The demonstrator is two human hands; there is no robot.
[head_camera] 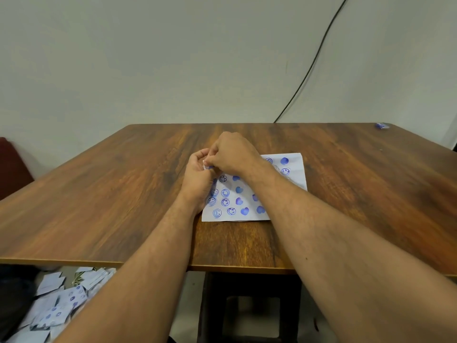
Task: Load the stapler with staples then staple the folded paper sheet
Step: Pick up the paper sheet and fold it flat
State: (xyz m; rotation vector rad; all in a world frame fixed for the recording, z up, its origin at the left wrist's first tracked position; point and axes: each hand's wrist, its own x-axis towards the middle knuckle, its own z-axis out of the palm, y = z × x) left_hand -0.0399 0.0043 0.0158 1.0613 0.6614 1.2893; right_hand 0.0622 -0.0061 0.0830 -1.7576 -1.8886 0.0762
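Observation:
A white paper sheet [247, 194] stamped with blue smileys and hearts lies flat on the wooden table [123, 194]. Both hands meet over its far left corner. My left hand [197, 174] pinches a small white piece with a blue mark, which looks like the lifted corner of the sheet. My right hand [235, 154] curls over it from the right, fingertips closed on the same spot. No stapler is in view; the hands hide whatever lies under them.
A small blue box [382, 125] sits at the table's far right corner. A black cable [314, 60] runs down the wall behind. Several stamped paper pieces [57, 308] lie on the floor at lower left. A dark stool [249, 308] stands under the table.

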